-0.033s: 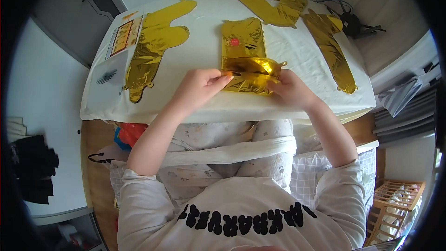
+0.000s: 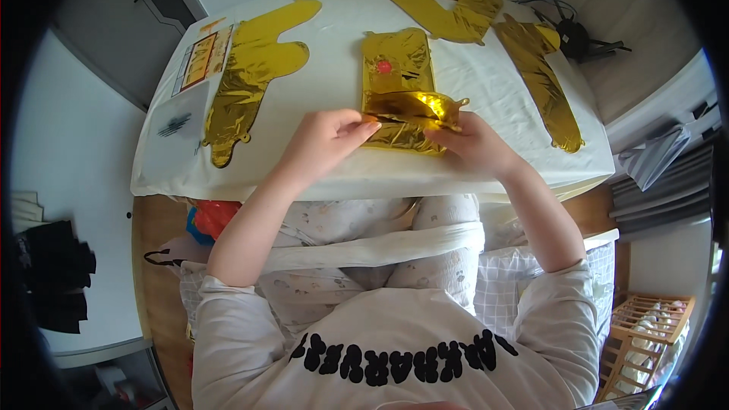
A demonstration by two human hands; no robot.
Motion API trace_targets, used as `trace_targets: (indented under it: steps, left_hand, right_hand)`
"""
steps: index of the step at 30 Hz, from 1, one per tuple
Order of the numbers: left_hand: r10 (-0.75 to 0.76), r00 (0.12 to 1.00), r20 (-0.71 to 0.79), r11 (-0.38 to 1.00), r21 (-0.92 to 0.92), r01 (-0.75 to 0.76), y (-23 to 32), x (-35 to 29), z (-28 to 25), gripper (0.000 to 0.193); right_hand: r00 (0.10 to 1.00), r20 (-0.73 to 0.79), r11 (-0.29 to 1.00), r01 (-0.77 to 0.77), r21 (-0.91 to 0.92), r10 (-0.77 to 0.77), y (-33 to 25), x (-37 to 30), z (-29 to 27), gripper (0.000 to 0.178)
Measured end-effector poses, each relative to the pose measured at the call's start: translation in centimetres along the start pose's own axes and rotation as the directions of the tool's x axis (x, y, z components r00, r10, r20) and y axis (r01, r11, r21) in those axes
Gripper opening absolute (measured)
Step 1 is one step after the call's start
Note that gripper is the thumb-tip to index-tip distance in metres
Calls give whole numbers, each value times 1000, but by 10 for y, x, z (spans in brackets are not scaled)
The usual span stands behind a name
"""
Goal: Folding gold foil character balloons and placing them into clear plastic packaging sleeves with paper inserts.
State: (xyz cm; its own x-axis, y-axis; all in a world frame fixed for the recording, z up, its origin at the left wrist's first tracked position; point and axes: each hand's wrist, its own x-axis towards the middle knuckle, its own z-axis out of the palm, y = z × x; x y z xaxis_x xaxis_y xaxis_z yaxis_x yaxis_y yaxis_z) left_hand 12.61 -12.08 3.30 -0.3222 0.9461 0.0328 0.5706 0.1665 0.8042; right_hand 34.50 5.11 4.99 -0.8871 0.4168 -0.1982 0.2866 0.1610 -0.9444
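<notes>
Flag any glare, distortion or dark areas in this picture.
Head view: bright glare on the folded gold foil balloon, just beside the right hand; head view: fisheye distortion bows the white tablecloth edges; head view: the corners fall to black.

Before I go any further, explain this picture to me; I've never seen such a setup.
There is no machine: a person works with two bare hands. The view comes from a wide fisheye camera worn on the head, looking down, so straight edges bend. On the white-covered table lie gold foil pieces: a left foil, a far foil, a right foil and a middle foil, partly folded up. A printed sheet lies beside the left one. The left hand pinches the fold's left end; the right hand grips its right end.
</notes>
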Motion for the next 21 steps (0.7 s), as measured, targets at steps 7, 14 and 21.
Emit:
trace_targets:
  steps: [7,14,21]
  left_hand:
    - [206,964,-168,961,-150,-231,-8,-10,10,70]
    - [110,981,-159,981,-142,-134,-1,-17,11,85]
    - [89,987,-130,980,-168,-111,-6,-18,12,89]
  right_hand:
    - [999,1,999,37,-8,-37,9,8,-6,30]
    - [999,-37,1000,11,-29,-12,24,24,-7,30]
    - [994,-29,994,-103,-39,102,-3,18,-5,30]
